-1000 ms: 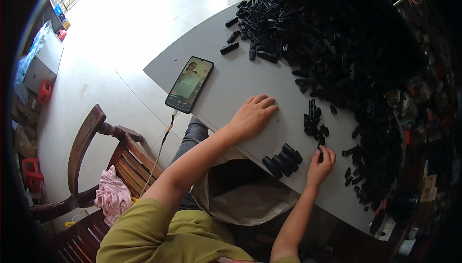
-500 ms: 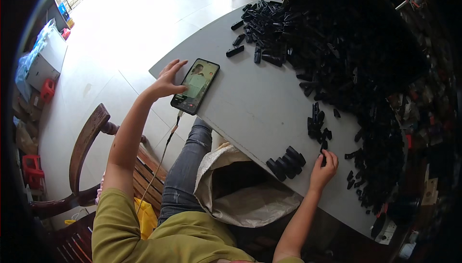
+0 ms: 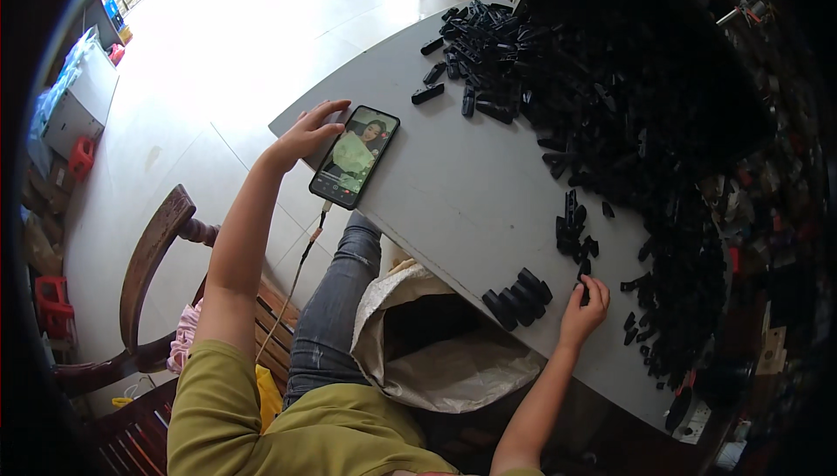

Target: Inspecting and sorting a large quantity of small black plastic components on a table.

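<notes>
In the head view, the left hand (image 3: 305, 138) is open at the worktop's (image 3: 453, 180) left corner, its thumb and fingers spread apart beside a phone (image 3: 354, 159). Their tips reach the phone's upper left edge; whether they press on it is hard to tell. The phone lies face up just right of that hand, its screen lit with a picture of a person, and a cable (image 3: 302, 258) runs from its lower end down past the left forearm.

The right hand (image 3: 586, 309) rests on the worktop with bent fingers, a small black piece (image 3: 585, 265) at its fingertips; whether they are closed on it cannot be told. Just beyond those fingers lies a small cluster of black pieces (image 3: 569, 230). To the left of the same hand, near the worktop's edge, a short row of black pieces (image 3: 518, 298) lies side by side. A large heap of black pieces (image 3: 497, 36) spreads beyond the right hand and round to its right, the farther part lost in shadow.

Between the forearms, below the worktop's edge, a pale sack (image 3: 462, 376) gapes, dark inside. To the left of the left forearm stands a wooden chair (image 3: 153, 258) with a pink cloth (image 3: 184, 336) on it.
</notes>
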`<act>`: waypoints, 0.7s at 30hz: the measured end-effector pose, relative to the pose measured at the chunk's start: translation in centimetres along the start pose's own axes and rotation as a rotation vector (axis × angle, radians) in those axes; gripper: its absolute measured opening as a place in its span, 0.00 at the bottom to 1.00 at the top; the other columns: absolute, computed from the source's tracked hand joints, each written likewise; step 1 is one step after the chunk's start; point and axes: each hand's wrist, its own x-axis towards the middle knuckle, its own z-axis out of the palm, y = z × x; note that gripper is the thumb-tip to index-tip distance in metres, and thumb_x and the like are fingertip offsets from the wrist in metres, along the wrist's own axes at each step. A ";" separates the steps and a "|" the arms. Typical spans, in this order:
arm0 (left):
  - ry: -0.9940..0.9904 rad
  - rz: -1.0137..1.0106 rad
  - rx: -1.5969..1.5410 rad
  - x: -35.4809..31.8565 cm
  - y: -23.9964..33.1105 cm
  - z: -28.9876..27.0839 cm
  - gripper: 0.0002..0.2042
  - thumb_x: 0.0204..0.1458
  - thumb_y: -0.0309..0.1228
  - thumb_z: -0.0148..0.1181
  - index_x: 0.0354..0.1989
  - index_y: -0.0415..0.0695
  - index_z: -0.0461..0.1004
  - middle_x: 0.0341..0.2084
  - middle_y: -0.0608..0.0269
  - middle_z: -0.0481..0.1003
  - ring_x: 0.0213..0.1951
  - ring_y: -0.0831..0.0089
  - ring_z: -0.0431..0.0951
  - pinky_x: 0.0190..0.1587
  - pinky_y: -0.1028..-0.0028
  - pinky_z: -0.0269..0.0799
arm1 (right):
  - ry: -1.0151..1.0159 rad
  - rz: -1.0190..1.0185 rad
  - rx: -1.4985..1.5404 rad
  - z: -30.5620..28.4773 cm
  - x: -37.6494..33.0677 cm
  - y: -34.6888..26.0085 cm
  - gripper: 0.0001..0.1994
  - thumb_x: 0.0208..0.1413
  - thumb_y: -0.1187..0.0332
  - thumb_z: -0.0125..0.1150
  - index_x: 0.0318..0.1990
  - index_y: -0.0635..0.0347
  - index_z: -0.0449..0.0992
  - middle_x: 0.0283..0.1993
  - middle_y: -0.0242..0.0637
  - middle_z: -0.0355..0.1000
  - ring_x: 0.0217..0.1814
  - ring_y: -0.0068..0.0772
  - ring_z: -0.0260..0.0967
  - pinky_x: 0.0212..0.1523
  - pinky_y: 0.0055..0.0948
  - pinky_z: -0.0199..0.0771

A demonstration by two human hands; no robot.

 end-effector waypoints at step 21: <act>0.021 -0.010 0.223 0.4 -0.6 0.4 0.22 0.59 0.42 0.37 0.63 0.56 0.62 0.64 0.65 0.58 0.71 0.63 0.37 0.69 0.57 0.23 | -0.016 0.053 0.062 -0.1 0.0 0.1 0.08 0.49 0.77 0.58 0.37 0.62 0.78 0.43 0.38 0.71 0.46 0.42 0.68 0.47 0.36 0.69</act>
